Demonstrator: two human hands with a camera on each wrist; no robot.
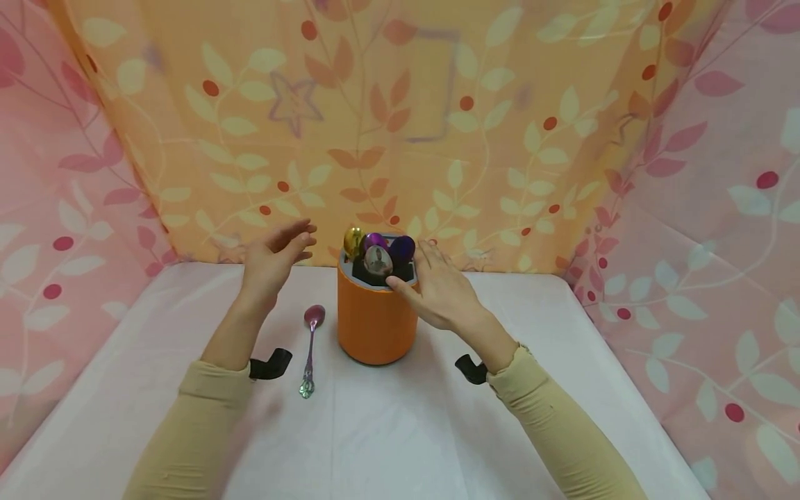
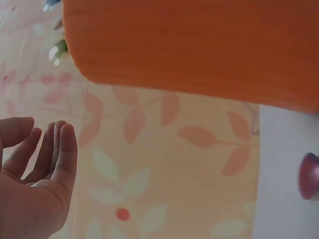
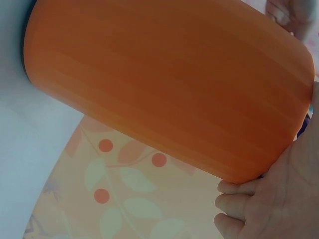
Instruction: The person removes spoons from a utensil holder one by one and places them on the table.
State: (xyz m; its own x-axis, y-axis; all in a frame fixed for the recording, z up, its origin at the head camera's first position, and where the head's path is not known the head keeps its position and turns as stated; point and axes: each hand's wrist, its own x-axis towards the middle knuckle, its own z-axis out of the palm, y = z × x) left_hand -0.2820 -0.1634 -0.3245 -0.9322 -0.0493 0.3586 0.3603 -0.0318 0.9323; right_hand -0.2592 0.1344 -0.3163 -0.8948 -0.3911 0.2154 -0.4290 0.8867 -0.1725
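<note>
An orange cylindrical holder (image 1: 377, 323) stands upright on the table. Out of its top show several shiny rounded heads that look like spoon bowls: a gold one (image 1: 353, 241), a silver one (image 1: 378, 261), a dark purple one (image 1: 402, 249) and a brighter purple one (image 1: 374, 242). My right hand (image 1: 442, 286) rests against the holder's right rim, fingers extended and thumb at the front edge. To the left of the holder, my left hand (image 1: 275, 264) hangs in the air with loosely bent fingers and holds nothing. A pinkish-purple spoon (image 1: 314, 317) with an ornate handle lies on the table below it.
White cloth covers the table (image 1: 394, 444). A yellow floral curtain (image 1: 400, 160) hangs behind it, with pink floral cloth (image 1: 706, 229) at both sides. Black wrist mounts (image 1: 271, 364) stick out from both sleeves.
</note>
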